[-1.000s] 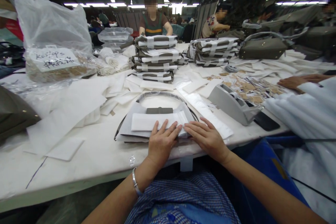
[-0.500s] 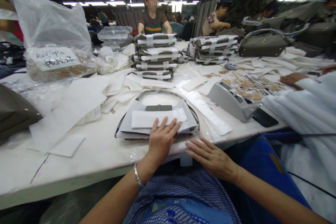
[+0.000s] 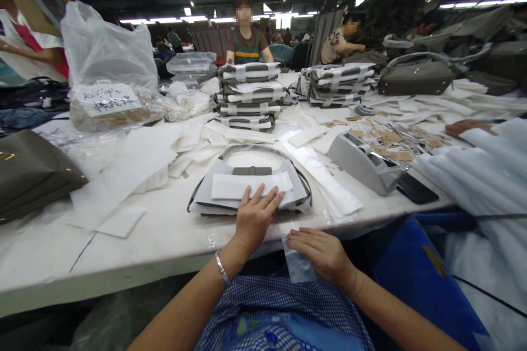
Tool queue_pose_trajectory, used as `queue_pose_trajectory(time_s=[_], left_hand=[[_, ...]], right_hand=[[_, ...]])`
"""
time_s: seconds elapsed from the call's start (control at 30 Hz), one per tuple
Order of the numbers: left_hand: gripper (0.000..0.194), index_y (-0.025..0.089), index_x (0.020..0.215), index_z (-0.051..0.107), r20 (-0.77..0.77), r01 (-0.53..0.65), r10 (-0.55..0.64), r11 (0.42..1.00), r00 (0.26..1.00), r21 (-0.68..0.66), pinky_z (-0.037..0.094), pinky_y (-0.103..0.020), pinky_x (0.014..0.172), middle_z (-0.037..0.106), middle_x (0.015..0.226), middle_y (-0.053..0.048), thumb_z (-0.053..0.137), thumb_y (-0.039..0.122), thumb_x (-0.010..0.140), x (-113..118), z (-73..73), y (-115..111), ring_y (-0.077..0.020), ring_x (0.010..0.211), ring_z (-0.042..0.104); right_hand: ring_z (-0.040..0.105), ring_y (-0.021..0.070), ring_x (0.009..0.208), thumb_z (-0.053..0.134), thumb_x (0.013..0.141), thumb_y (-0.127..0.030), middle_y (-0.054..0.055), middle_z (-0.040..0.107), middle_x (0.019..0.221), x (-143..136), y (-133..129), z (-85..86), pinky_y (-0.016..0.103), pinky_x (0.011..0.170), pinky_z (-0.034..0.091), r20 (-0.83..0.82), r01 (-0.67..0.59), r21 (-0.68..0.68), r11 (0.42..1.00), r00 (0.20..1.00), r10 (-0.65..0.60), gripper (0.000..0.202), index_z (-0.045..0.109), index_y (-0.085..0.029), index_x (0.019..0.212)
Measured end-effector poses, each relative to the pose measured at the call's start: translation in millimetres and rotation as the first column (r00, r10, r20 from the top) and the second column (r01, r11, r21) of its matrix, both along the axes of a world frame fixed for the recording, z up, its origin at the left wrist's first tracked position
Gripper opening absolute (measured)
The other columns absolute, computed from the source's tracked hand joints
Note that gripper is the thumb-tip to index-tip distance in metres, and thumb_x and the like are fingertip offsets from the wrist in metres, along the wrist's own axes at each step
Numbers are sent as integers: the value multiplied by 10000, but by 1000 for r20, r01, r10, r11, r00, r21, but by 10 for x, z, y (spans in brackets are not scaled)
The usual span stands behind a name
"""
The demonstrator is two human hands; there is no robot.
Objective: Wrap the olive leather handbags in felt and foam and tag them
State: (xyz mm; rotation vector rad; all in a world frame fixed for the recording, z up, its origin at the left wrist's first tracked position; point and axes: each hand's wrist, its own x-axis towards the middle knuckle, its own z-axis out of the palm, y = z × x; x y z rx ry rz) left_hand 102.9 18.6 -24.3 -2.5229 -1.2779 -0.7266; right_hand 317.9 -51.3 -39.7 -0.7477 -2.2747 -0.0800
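Observation:
A grey-green bag part (image 3: 252,170) with a looped, wrapped handle lies flat on the white table in front of me, covered by white sheets. On top is a folded white foam strip (image 3: 230,186). My left hand (image 3: 257,216) rests with spread fingers on the strip's lower right and the sheet under it. My right hand (image 3: 323,252) is at the table's front edge, its fingers pressed together on a clear plastic strip (image 3: 300,266) that hangs down over the edge.
A grey tape dispenser (image 3: 362,164) and black phone (image 3: 415,188) sit at the right. Stacked wrapped pieces (image 3: 249,90) stand behind. A dark bag (image 3: 37,175) is at far left, a blue bin (image 3: 428,279) at lower right. Another person's hand (image 3: 469,126) is at far right.
My right hand has moved slightly left and down, its fingers now together on the clear strip, more of which shows. My left hand stays on the foam strip. The view has shifted slightly.

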Motion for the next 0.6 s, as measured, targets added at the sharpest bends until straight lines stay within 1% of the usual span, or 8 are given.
queue_pose_trajectory(time_s=[0.13, 0.2, 0.27, 0.33, 0.43, 0.5, 0.6], left_hand=[[399, 310, 1388, 532, 8, 11, -11, 999, 1000, 40, 329, -563, 1142, 584, 1395, -2, 529, 269, 992, 13, -22, 5, -286, 1333, 505], [398, 305, 1378, 544, 15, 15, -16, 998, 1000, 65, 343, -565, 1133, 599, 1379, -12, 548, 268, 982, 15, -33, 12, -290, 1312, 526], [398, 303, 1376, 547, 19, 22, -24, 996, 1000, 84, 355, -568, 1126, 608, 1370, -14, 555, 270, 979, 13, -46, 19, -294, 1302, 536], [404, 304, 1381, 542, 21, 30, -32, 995, 999, 96, 363, -573, 1120, 609, 1370, -15, 556, 269, 978, 6, -65, 26, -297, 1305, 533], [386, 293, 1372, 551, 46, 43, -49, 992, 998, 118, 364, -585, 1116, 612, 1369, -22, 534, 261, 987, -5, -102, 35, -305, 1310, 527], [343, 266, 1330, 589, 71, 53, -62, 990, 996, 128, 353, -591, 1122, 622, 1358, -30, 509, 258, 997, -7, -126, 39, -310, 1314, 521], [279, 236, 1236, 648, 111, 61, -76, 989, 991, 131, 334, -593, 1134, 645, 1331, -31, 500, 250, 1000, 2, -145, 43, -313, 1317, 518]], right_hand=[[723, 190, 1014, 399, 926, -40, 84, 771, 1050, -75, -121, 43, 360, 909, 600, -34, 22, -24, 999, 999, -22, 368, 662, -163, 1153], [726, 179, 998, 400, 920, -35, 77, 774, 1033, -103, -121, 138, 340, 904, 595, -48, 16, -30, 999, 999, -17, 364, 663, -161, 1138], [733, 168, 960, 421, 917, -37, 62, 777, 1020, -107, -54, 289, 325, 901, 588, -64, 17, -36, 999, 998, -19, 349, 665, -166, 1130], [735, 165, 922, 437, 912, -46, 49, 776, 1019, -92, 93, 471, 330, 905, 577, -69, 17, -44, 999, 997, -21, 343, 668, -179, 1128], [733, 174, 878, 450, 891, -45, 23, 777, 1013, -74, 433, 705, 359, 918, 554, -45, 46, -77, 996, 998, -49, 370, 687, -212, 1121], [729, 190, 883, 502, 868, -49, 12, 780, 997, -82, 684, 782, 368, 905, 547, -24, 97, -117, 988, 995, -100, 355, 717, -235, 1080], [714, 219, 947, 607, 798, -45, 20, 779, 1002, -105, 989, 771, 366, 883, 543, 15, 193, -223, 955, 981, -194, 322, 758, -251, 994]])
